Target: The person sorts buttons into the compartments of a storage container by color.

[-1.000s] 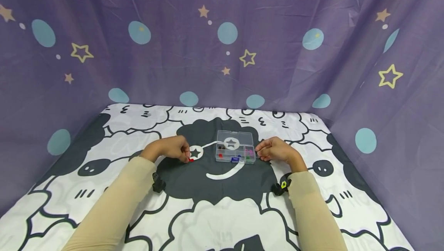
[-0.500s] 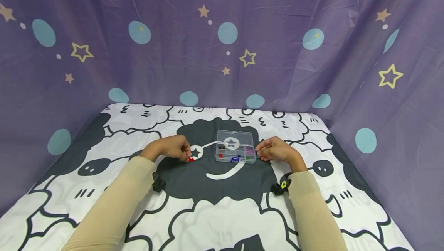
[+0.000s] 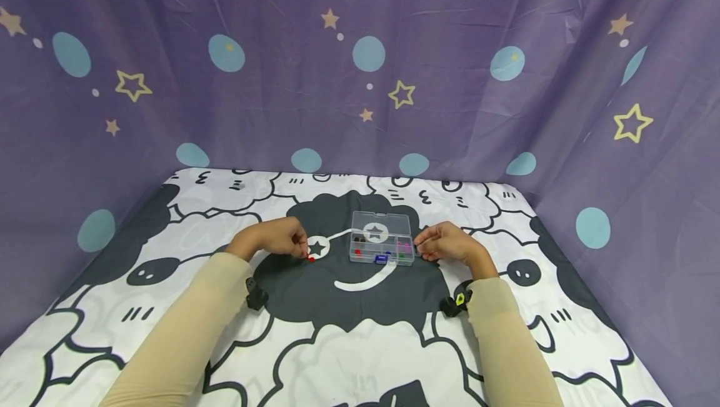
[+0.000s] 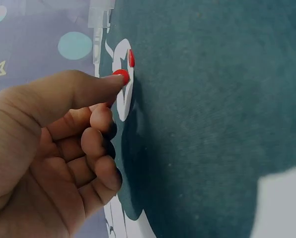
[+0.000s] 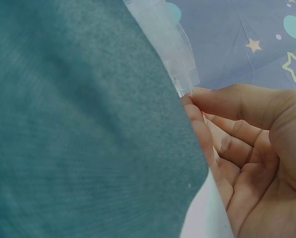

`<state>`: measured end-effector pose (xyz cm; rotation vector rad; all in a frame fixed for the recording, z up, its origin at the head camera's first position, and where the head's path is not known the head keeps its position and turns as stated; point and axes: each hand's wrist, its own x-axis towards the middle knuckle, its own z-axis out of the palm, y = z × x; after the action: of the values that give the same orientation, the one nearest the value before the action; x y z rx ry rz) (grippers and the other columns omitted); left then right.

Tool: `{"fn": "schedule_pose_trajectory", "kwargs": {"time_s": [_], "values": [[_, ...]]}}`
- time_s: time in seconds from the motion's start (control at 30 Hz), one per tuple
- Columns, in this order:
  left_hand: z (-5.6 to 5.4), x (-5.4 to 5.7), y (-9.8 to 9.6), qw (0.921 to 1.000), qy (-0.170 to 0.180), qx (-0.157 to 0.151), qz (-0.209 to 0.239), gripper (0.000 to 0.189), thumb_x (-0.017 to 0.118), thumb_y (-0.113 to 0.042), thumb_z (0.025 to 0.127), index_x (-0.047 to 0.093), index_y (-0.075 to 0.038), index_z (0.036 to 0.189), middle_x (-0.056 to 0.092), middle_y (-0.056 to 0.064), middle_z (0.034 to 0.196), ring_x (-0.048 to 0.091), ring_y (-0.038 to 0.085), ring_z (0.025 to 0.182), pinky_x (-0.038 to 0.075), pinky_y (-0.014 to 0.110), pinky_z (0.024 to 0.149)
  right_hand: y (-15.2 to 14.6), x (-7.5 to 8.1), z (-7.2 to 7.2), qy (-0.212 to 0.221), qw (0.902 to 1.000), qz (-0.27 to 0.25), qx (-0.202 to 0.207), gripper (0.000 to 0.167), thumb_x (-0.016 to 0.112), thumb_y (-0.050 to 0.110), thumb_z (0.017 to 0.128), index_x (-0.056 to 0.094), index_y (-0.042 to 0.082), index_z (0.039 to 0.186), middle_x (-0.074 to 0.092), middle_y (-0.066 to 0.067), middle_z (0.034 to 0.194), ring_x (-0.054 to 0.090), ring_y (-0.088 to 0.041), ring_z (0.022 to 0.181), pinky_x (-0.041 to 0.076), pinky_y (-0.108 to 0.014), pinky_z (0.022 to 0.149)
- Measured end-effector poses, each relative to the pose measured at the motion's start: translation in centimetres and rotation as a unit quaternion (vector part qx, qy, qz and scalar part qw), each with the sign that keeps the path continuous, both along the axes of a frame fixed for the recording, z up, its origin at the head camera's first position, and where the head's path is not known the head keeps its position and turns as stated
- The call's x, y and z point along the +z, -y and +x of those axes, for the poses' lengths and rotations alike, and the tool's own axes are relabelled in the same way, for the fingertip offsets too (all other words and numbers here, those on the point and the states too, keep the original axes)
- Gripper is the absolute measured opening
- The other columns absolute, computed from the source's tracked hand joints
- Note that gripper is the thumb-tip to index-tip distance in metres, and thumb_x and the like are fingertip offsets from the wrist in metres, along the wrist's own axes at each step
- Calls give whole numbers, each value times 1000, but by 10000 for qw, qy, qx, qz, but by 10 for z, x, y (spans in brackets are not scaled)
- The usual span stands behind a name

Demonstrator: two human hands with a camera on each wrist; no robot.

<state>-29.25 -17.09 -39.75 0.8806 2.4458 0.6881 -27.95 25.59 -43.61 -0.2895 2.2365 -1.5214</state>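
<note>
My left hand (image 3: 283, 237) pinches a small red bead (image 4: 120, 74) between thumb and index finger, a little above the dark cloth. A second small red bead (image 4: 131, 58) lies on the cloth just beyond the fingertips, by the printed white star circle. To the right stands a clear plastic compartment box (image 3: 365, 259), its lid raised at the back. Small red, brown, pink, green and blue pieces show inside it. My right hand (image 3: 447, 243) holds the box's right side at the corner between thumb and fingertips.
A blue latch or label (image 3: 381, 259) sits on the box's front. The cloth (image 3: 360, 307) with cartoon sheep covers the table. A purple curtain (image 3: 292, 100) hangs behind and at both sides. Each wrist carries a black camera mount (image 3: 257, 295).
My left hand has lifted slightly with a red bead in its fingertips, and the other red bead stays on the cloth. My right hand and the box have not moved.
</note>
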Motion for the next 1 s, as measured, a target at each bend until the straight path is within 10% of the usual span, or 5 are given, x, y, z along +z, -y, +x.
{"fn": "schedule_pose_trajectory", "kwargs": {"time_s": [1.0], "values": [[-3,14,-39,9990,-137,-81,415,11,66,-3,94,77,-3,93,69,1,80,53,11,63,44,28,59,-1,-4,-2,-72,9999,57,42,24,67,-1,93,67,-13,114,73,-9,88,67,-16,75,58,-30,70]]}}
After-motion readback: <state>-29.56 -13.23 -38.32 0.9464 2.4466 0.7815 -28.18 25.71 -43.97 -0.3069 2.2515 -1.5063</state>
